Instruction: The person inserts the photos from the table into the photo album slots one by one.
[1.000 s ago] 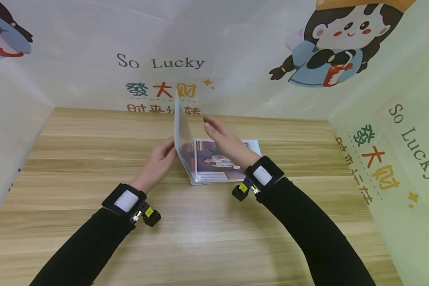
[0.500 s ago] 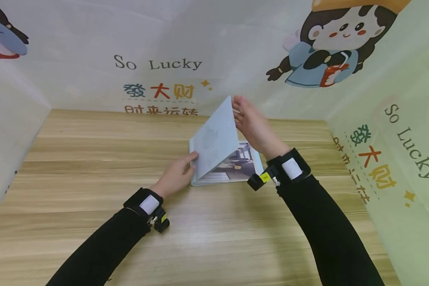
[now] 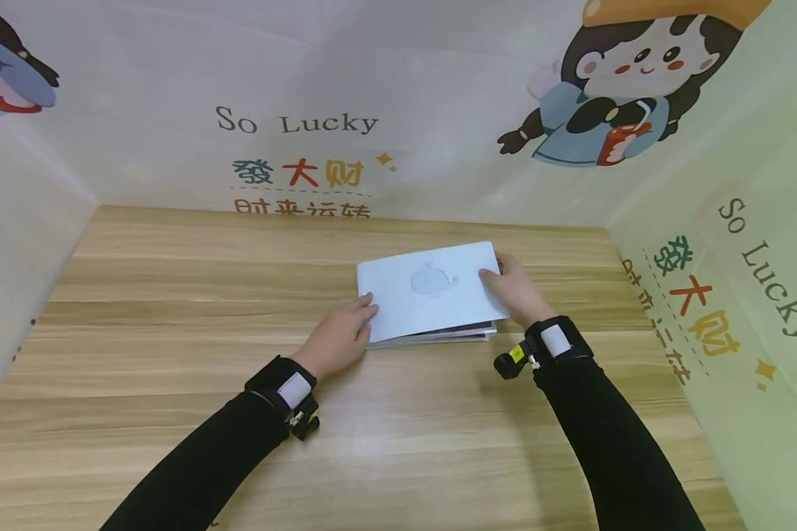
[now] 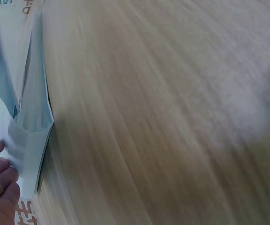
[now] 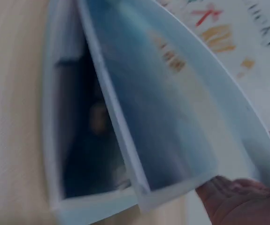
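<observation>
A photo album [image 3: 432, 302] with a pale blue cover and a small whale drawing lies on the table in the head view. Its cover is slightly raised above the pages along the front right. My left hand [image 3: 335, 335] rests at the album's left edge, fingertips on the cover. In the left wrist view its fingers [image 4: 1, 176] are bent beside the spine [image 4: 33, 159]. The right hand [image 3: 519, 289] pinches the cover's right edge, thumb on top and other fingers mostly hidden beneath. Blurred, fanned photo pages [image 5: 90, 145] show in the right wrist view.
The wood-grain table [image 3: 398, 442] is bounded at the back and sides by a white printed sheet [image 3: 438, 162] with cartoon figures and lettering. Both forearms wear black sleeves and a wrist camera, such as the right camera [image 3: 510, 363].
The album's cover has swung from upright on the left over to the right and down onto the pages. My right hand followed it right and took its edge; the left stayed by the spine.
</observation>
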Motion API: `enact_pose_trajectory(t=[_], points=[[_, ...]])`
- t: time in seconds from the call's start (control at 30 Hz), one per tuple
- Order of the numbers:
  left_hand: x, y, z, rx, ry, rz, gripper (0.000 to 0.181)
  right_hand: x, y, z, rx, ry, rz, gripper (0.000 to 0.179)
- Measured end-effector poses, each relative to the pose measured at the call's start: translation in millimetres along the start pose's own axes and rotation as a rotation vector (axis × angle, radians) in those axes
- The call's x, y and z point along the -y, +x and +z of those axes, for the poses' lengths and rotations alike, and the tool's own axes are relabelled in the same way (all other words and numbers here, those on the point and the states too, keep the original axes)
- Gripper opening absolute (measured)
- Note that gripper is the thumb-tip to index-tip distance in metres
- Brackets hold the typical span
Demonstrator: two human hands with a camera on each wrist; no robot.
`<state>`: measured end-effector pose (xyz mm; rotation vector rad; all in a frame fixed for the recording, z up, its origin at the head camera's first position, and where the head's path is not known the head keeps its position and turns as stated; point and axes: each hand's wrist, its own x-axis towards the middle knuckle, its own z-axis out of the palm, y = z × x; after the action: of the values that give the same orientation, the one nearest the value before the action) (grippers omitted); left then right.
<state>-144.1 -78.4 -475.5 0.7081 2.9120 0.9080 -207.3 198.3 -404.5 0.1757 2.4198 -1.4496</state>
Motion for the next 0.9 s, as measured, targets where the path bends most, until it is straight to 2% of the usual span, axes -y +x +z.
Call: enact_pose_trajectory(t=[0.07,0.17,0.3,0.5,0.67,0.9], points=[[-2.4,-0.2,0.6,0.007,0.022,0.007,0.037,-20,5.5,3,-0.018,-0.092,0.014,0.056],[-5.4,-1.0,0.0,0.011,0.035,0.008,0.036,-42,11.6,10,-0.052,-0.168,-0.014,0.056],[-5.5,-4.7,-4.1,0.023,0.032,-0.013,0.036,-54,15.9,24,-0.105,-0.211,-0.061,0.057],[7.5,-17.1,-14.5,0.02,0.021,-0.086,0.037,-47,19.5,52,-0.111,-0.197,-0.059,0.06],[20.1,-28.7,-20.7,0.004,0.022,-0.115,0.037,-37,20.9,74,-0.101,-0.181,-0.054,0.061],[31.8,-35.7,-21.4,-0.014,0.008,-0.124,0.036,-37,22.5,84,-0.087,-0.213,-0.069,0.06]])
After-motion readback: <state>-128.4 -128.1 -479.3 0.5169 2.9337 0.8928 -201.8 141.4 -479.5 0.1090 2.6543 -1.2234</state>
